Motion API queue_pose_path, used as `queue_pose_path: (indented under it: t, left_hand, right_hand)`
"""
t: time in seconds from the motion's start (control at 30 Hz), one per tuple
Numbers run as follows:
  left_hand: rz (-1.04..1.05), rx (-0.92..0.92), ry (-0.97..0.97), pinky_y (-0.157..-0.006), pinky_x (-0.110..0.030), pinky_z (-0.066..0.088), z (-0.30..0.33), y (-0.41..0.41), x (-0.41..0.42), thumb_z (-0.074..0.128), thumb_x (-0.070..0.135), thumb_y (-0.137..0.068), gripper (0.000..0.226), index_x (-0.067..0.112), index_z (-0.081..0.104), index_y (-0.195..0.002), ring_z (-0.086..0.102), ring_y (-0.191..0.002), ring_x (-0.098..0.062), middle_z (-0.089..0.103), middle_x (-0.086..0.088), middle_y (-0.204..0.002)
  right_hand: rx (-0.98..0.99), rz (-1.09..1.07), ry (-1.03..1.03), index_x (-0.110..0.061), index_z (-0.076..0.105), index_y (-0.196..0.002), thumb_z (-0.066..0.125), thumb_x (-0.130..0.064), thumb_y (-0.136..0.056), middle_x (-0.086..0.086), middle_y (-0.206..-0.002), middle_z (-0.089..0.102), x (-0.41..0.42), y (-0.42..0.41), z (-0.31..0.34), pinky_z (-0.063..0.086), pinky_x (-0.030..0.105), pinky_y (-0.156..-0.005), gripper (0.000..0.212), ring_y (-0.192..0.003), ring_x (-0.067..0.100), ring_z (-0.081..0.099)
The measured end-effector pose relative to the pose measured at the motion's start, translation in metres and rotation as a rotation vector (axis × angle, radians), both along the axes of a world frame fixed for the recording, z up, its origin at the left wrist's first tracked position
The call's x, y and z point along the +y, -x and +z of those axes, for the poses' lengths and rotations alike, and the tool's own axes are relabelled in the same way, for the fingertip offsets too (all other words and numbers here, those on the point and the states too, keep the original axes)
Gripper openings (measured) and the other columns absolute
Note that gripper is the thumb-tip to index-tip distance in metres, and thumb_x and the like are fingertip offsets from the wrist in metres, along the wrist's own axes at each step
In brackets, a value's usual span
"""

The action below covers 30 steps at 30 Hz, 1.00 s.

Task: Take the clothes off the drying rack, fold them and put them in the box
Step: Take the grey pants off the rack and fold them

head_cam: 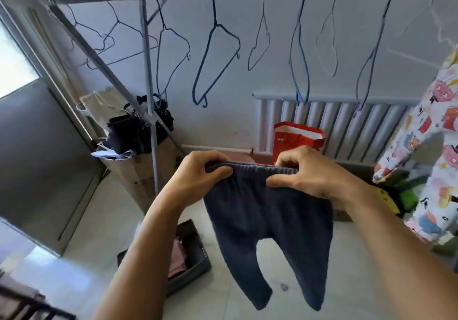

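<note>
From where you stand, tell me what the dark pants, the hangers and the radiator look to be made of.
Dark pants: soft matte knit, probably cotton, with a ribbed elastic waistband.
Hangers: thin bent wire, seemingly coated metal in dark and blue.
Radiator: white-painted metal with smooth vertical fins, faintly glossy.

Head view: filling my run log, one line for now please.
left hand grips trousers waistband | right hand grips waistband | trousers hang unfolded | box below

Bright daylight, wide-angle edge distortion
</note>
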<state>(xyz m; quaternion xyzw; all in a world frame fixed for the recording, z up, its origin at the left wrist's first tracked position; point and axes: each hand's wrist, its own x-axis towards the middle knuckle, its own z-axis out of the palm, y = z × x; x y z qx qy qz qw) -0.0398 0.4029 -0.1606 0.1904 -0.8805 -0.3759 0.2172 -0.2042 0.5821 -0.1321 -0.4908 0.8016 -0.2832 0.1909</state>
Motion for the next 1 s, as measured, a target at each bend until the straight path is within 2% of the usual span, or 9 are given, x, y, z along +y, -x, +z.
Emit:
queue_pose_path:
  t: [0.1, 0.23, 0.37, 0.5, 0.63, 0.73, 0.83, 0.93, 1.0]
  left_hand:
    - [-0.028, -0.100, 0.045, -0.080, -0.029, 0.053, 0.000, -0.017, -0.019, 0.070, 0.018, -0.083, 0.017, 0.030, 0.071, -0.095, 0.066, -0.085, -0.003, 0.071, 0.015, -0.086]
    - [-0.039, -0.173, 0.089, -0.086, -0.031, 0.054, -0.001, -0.024, -0.024, 0.077, 0.047, -0.072, 0.042, 0.032, 0.067, -0.110, 0.065, -0.094, -0.002, 0.070, 0.015, -0.098]
    - [0.059, -0.144, 0.244, -0.077, -0.042, 0.052, 0.002, -0.036, -0.046, 0.060, 0.047, -0.085, 0.020, 0.032, 0.069, -0.096, 0.063, -0.085, -0.014, 0.069, 0.012, -0.086]
    - [0.209, -0.205, 0.339, -0.076, -0.037, 0.051, 0.010, -0.044, -0.066, 0.058, 0.049, -0.090, 0.021, 0.032, 0.068, -0.094, 0.061, -0.090, -0.020, 0.067, 0.010, -0.089]
    - [0.400, -0.200, 0.403, -0.067, -0.032, 0.041, 0.009, -0.046, -0.075, 0.052, 0.048, -0.093, 0.027, 0.025, 0.066, -0.094, 0.063, -0.093, -0.029, 0.068, 0.001, -0.094]
    - [0.509, -0.278, 0.488, -0.068, -0.035, 0.038, 0.004, -0.049, -0.084, 0.045, 0.043, -0.097, 0.031, 0.017, 0.061, -0.100, 0.063, -0.096, -0.037, 0.068, -0.009, -0.099]
    - [0.559, -0.284, 0.201, -0.076, -0.037, 0.041, -0.002, -0.053, -0.098, 0.043, 0.036, -0.097, 0.027, 0.013, 0.056, -0.103, 0.060, -0.102, -0.038, 0.066, -0.012, -0.102]
    - [0.559, -0.071, -0.361, -0.071, -0.034, 0.047, -0.015, -0.055, -0.113, 0.049, 0.025, -0.093, 0.018, 0.009, 0.053, -0.099, 0.063, -0.090, -0.032, 0.062, -0.005, -0.087]
    - [0.578, 0.047, -0.579, -0.066, -0.036, 0.052, -0.017, -0.060, -0.117, 0.052, 0.017, -0.090, 0.018, 0.008, 0.052, -0.106, 0.064, -0.083, -0.026, 0.063, -0.008, -0.090]
  right_hand:
    - [0.032, 0.050, 0.005, -0.027, 0.067, -0.084, 0.069, -0.037, -0.086, -0.009, -0.084, 0.067, -0.023, -0.014, 0.003, 0.047, 0.026, -0.069, 0.010, -0.080, 0.007, 0.062]
    - [0.061, 0.110, 0.026, -0.028, 0.066, -0.082, 0.068, -0.036, -0.087, -0.008, -0.082, 0.067, -0.059, -0.040, 0.006, 0.053, 0.038, -0.076, 0.010, -0.079, 0.009, 0.062]
    - [0.071, 0.101, 0.045, -0.028, 0.067, -0.084, 0.072, -0.035, -0.084, -0.007, -0.081, 0.068, -0.084, -0.052, 0.009, 0.054, 0.039, -0.076, 0.008, -0.078, 0.011, 0.063]
    - [0.136, -0.074, 0.036, -0.026, 0.062, -0.081, 0.075, -0.031, -0.078, -0.007, -0.079, 0.064, -0.108, -0.054, 0.006, 0.054, 0.041, -0.073, 0.014, -0.078, 0.014, 0.062]
    - [0.239, -0.348, 0.189, -0.022, 0.053, -0.079, 0.074, -0.036, -0.079, -0.006, -0.076, 0.061, -0.137, -0.077, -0.016, 0.049, 0.037, -0.067, 0.025, -0.075, 0.021, 0.059]
    - [0.295, -0.365, 0.227, -0.019, 0.050, -0.086, 0.066, -0.028, -0.084, -0.002, -0.081, 0.060, -0.155, -0.097, -0.035, 0.040, 0.032, -0.063, 0.019, -0.074, 0.022, 0.054]
    - [-0.046, -0.240, 0.325, -0.024, 0.055, -0.080, 0.067, -0.018, -0.075, -0.006, -0.071, 0.062, -0.172, -0.116, -0.046, 0.043, 0.030, -0.065, 0.014, -0.072, 0.017, 0.060]
    - [-0.156, -0.145, 0.405, -0.031, 0.057, -0.081, 0.067, -0.023, -0.075, -0.012, -0.072, 0.064, -0.184, -0.142, -0.053, 0.045, 0.029, -0.075, 0.014, -0.074, -0.001, 0.060]
    - [-0.236, -0.106, 0.478, -0.026, 0.060, -0.086, 0.068, -0.012, -0.080, -0.010, -0.076, 0.065, -0.187, -0.151, -0.055, 0.045, 0.019, -0.073, 0.017, -0.075, -0.005, 0.060]
